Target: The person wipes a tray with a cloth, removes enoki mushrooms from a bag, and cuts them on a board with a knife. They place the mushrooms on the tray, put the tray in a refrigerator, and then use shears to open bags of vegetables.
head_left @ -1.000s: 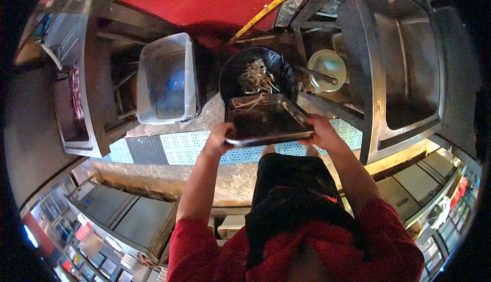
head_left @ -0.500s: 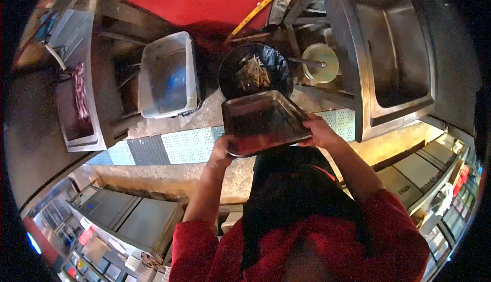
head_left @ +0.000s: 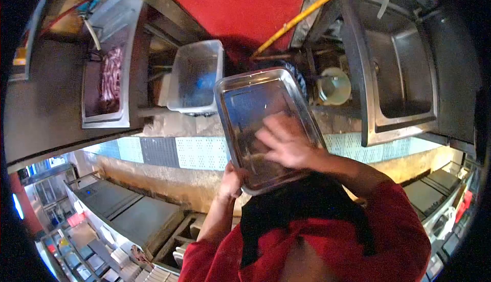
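Note:
A shallow rectangular metal tray is tilted up in front of my body. My left hand is closed on its lower left corner, with the thumb at the rim. My right hand is over the inside of the tray, its fingers spread and slightly blurred. Light shines off the tray's bare bottom and rim. Behind the tray, a black-lined bin is mostly hidden; only its bag edge shows at the right.
A translucent plastic tub stands left of the tray. At the far left, a metal sink holds pinkish strips. On the right are a steel sink and a pale bucket under its frame. A yellow pole leans at the back.
My right hand has left the tray's right edge and moved over its inside, fingers spread. The tray has tipped up and now covers most of the bin. The view has shifted.

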### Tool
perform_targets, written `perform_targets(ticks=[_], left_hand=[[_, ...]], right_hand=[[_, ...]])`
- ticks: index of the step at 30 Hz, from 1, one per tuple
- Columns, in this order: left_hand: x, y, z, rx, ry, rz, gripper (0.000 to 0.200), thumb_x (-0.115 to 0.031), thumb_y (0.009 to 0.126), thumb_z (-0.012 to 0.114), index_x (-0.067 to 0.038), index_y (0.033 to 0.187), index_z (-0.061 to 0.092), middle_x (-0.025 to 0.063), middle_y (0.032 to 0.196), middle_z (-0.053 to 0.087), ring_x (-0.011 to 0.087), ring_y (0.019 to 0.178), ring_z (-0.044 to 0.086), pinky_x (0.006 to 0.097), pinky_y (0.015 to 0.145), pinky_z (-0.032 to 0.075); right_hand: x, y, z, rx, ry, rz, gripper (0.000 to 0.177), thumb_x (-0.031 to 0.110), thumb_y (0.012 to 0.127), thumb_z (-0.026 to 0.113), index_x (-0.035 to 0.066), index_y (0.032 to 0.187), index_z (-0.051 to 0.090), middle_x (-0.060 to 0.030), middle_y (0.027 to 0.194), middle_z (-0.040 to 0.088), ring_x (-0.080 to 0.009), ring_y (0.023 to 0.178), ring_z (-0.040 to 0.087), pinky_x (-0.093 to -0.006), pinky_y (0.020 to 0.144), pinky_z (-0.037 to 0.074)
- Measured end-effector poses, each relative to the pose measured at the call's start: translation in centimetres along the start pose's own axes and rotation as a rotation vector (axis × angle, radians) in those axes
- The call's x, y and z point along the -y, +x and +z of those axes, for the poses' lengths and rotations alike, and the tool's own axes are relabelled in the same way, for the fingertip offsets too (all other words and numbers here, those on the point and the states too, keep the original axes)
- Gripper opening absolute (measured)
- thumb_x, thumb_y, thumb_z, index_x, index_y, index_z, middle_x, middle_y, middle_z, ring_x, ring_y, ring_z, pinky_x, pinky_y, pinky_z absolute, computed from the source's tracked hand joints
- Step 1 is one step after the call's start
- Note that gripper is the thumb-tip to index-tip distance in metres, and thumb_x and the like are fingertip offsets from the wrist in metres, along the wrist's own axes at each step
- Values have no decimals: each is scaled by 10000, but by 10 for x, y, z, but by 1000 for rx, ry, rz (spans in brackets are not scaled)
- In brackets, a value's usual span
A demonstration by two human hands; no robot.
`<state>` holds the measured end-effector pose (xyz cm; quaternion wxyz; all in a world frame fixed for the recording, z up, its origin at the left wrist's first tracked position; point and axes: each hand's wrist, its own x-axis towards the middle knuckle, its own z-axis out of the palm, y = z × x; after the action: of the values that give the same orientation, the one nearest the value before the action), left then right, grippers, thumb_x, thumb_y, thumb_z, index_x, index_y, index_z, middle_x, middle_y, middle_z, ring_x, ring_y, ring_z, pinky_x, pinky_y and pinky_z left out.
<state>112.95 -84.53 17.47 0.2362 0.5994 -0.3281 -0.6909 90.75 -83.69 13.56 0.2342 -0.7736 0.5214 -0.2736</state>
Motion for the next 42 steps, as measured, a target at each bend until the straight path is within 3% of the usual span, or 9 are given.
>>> perform_targets(ticks=[9, 19, 20, 23, 25, 31, 32, 38, 42], left_hand=[[-87, -84, -11, -133, 144, 275, 551, 125, 606, 438, 16, 1146, 462, 95, 1010, 580, 193, 886, 570, 301, 751, 469], [-103, -115, -30, -323, 298, 145, 483, 94, 588, 481, 35, 1066, 520, 92, 884, 606, 196, 770, 588, 286, 667, 475], [-112, -117, -29, -299, 249, 161, 486, 85, 610, 475, 37, 1092, 511, 91, 860, 601, 182, 726, 573, 281, 642, 469], [-109, -108, -49, -524, 454, 159, 529, 38, 584, 464, 16, 1112, 488, 92, 911, 577, 195, 776, 539, 296, 659, 436], [-118, -96, -87, -268, 316, 213, 568, 18, 535, 479, 17, 1103, 509, 91, 920, 581, 213, 799, 549, 311, 726, 452], [-131, -67, -120, -160, 416, 373, 434, -50, 680, 533, -17, 1112, 531, 111, 910, 595, 199, 731, 564, 289, 611, 468], [-142, -45, -154, -105, 985, 520, 433, -47, 690, 528, -10, 1121, 520, 117, 927, 591, 212, 758, 573, 293, 625, 473], [-146, -74, -67, -95, 628, 347, 494, -41, 635, 508, 27, 1124, 492, 138, 981, 577, 253, 845, 582, 302, 713, 474], [-148, -81, -24, 49, 722, 389, 513, -46, 629, 514, 31, 1135, 484, 138, 1004, 570, 253, 862, 576, 307, 729, 469]], right_hand=[[36, 123, -14, 92, -107, -782, 671, 531, 801, 509, 233, 1367, 306, -40, 1479, 149, -283, 1360, 111, -553, 1070, 98], [-31, 149, -25, 153, -617, -241, 636, 529, 868, 361, 148, 1374, 308, -10, 1456, 225, -178, 1359, 132, -461, 1097, 78], [-33, 137, -37, 280, -611, -139, 539, 444, 887, 385, 135, 1329, 396, -52, 1452, 225, -245, 1255, 356, -536, 1075, 55], [-77, 126, -7, 361, -391, 232, 255, 286, 802, 509, 78, 845, 649, -126, 1084, 551, -312, 899, 561, -545, 852, 314], [-62, 118, -17, 211, -415, 405, 188, 212, 717, 561, 81, 612, 646, -94, 813, 632, -291, 737, 560, -476, 712, 389], [-1, 140, -5, -275, -358, -66, 500, 397, 882, 420, 90, 1277, 441, -169, 1359, 358, -289, 1261, 318, -555, 974, 249], [-5, 144, 4, -281, -369, -45, 500, 397, 882, 420, 90, 1277, 441, -169, 1359, 358, -289, 1261, 318, -555, 974, 249], [-6, 90, -4, -266, -371, 383, 755, 602, 865, 280, -19, 1273, 415, -152, 1358, 377, -281, 1313, 230, -630, 982, 194], [-3, 48, -36, -307, -280, 396, 588, 540, 839, 407, -2, 995, 575, -129, 1087, 500, -258, 1092, 384, -492, 852, 307]])
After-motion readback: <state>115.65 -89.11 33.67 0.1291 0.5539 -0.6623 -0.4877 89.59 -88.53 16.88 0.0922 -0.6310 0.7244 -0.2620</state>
